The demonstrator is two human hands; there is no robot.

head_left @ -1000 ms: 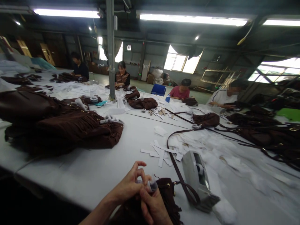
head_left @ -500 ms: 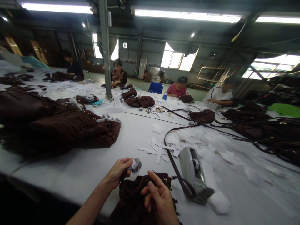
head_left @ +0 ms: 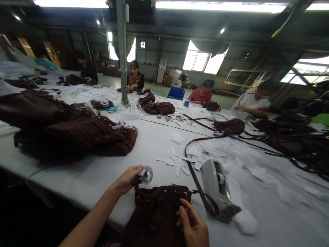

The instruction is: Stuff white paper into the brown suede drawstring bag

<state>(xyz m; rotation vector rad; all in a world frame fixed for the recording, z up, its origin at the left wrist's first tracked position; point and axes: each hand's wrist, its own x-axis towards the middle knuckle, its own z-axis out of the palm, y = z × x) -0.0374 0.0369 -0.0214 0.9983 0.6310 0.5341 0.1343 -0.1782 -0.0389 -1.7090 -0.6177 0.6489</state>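
The left hand (head_left: 132,176) grasps a wrapped ring (head_left: 147,175) by its left side, between thumb and fingers. The right hand (head_left: 191,221) is half curled, with thumb and index finger close together; from where I stand, I cannot tell whether it pinches anything. The dark brown drawstring bag (head_left: 158,216) lies directly in front of the person, mouth facing away, its lower end running out of view. Relative to the hands, the bag sits below and to the right of the left hand, while the right hand is positioned over its right side. The wrapped ring is located just beyond the bag's upper left corner. Gold-coloured eyelets line the mouth of the bag.

A brown strap (head_left: 189,161) extends from the bag's upper right corner, loops beside the grey tape dispenser (head_left: 218,192) and continues across the white table (head_left: 154,145). The dispenser stands to the right of the bag. Between dispenser and wrapped ring, farther in, lie loose white strips (head_left: 177,164). Left of the strips, well apart from the bag, is a pile of brown bags (head_left: 84,137). A smaller brown bag (head_left: 230,127) lies beyond the dispenser. Across the table sit a co-worker in a red top (head_left: 197,96) and another in white (head_left: 250,101).
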